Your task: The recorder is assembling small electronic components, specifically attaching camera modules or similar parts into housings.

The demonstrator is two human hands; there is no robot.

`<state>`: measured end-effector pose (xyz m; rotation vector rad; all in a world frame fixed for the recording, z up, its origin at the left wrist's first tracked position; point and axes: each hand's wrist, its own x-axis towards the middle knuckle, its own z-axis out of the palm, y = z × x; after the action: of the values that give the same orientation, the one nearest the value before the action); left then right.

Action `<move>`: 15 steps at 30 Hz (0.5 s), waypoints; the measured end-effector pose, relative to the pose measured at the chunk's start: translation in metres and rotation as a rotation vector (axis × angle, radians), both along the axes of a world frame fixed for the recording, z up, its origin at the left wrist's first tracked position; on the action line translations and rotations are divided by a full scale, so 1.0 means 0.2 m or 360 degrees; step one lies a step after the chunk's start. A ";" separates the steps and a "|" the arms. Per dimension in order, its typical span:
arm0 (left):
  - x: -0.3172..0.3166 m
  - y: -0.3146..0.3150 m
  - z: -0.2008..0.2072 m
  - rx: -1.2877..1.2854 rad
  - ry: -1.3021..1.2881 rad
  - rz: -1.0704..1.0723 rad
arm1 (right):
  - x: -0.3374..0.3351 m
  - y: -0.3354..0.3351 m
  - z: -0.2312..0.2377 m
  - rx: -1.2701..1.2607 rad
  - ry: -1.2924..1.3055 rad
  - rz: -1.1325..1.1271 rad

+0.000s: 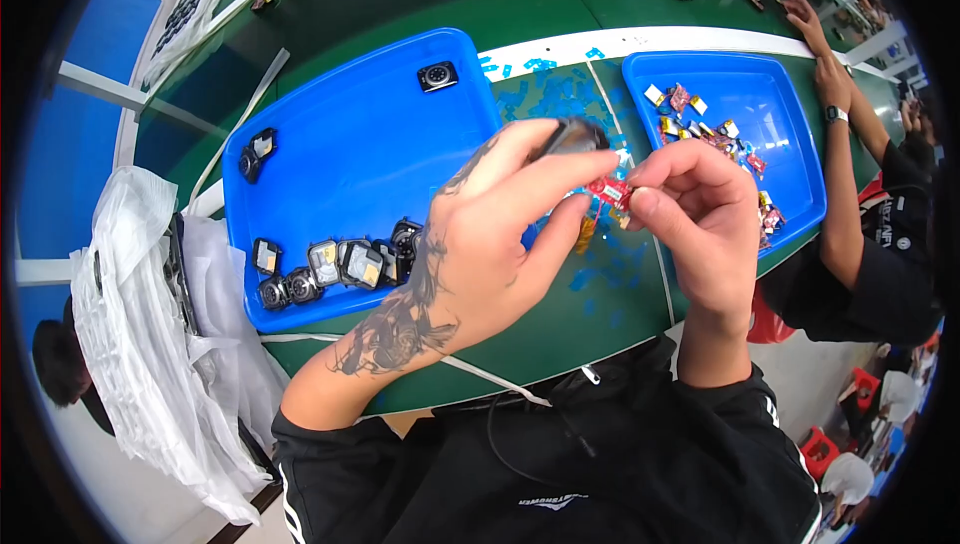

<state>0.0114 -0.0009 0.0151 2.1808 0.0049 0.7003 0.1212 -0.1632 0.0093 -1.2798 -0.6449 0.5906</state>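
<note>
My left hand (500, 194), tattooed along the wrist, is closed around a black watch case (576, 136), blurred and partly covered by the fingers. Between its thumb and forefinger and my right hand (705, 214) is a small red part (608, 191), which looks like a little circuit board or battery. The right thumb and forefinger pinch the red part's near right edge. Below it a narrow orange-yellow strip (586, 234) hangs down. Both hands are above the green table (530, 359), between two blue trays.
The large left blue tray (340, 134) holds several black watch cases (358, 262). Small red, white and yellow parts (705, 134) lie in the right blue tray (780, 79). Blue film scraps (560, 94) litter the table. A co-worker's arm (838, 174) reaches across at right; white sheeting (150, 334) hangs at left.
</note>
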 end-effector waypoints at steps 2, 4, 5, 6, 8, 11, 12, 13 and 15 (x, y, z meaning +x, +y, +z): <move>0.00 0.00 0.00 0.0040 -0.0066 0.0021 | 0.00 0.00 0.01 0.0015 0.0069 0.0054; 0.01 0.02 -0.02 0.0139 -0.0173 0.0009 | 0.01 0.00 0.00 0.0017 0.0120 0.0162; 0.00 0.03 -0.01 0.0137 -0.0176 0.0007 | 0.03 0.00 -0.01 0.0015 0.0117 0.0161; -0.01 0.04 0.01 0.0058 -0.0029 -0.0061 | 0.04 0.00 -0.02 0.0052 0.0082 0.0196; -0.01 0.04 0.01 -0.0024 0.0117 -0.0133 | 0.05 -0.01 -0.02 0.0087 0.0047 0.0229; -0.01 0.04 0.00 -0.0313 0.0212 -0.0214 | 0.03 0.00 -0.03 0.0154 0.0370 0.0326; -0.01 0.03 0.02 -0.0564 0.0420 -0.0203 | 0.02 0.01 -0.03 0.0125 0.0384 0.0277; -0.01 0.03 0.03 -0.0816 0.0629 -0.0192 | 0.00 0.01 -0.04 0.0096 0.0396 0.0228; -0.01 0.03 0.04 -0.0984 0.0667 -0.0227 | -0.03 0.01 -0.03 0.0112 0.0435 0.0176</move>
<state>0.0090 0.0045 0.0224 1.6671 0.2481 0.1174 0.1153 -0.1618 0.0025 -1.0783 -0.5060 0.8108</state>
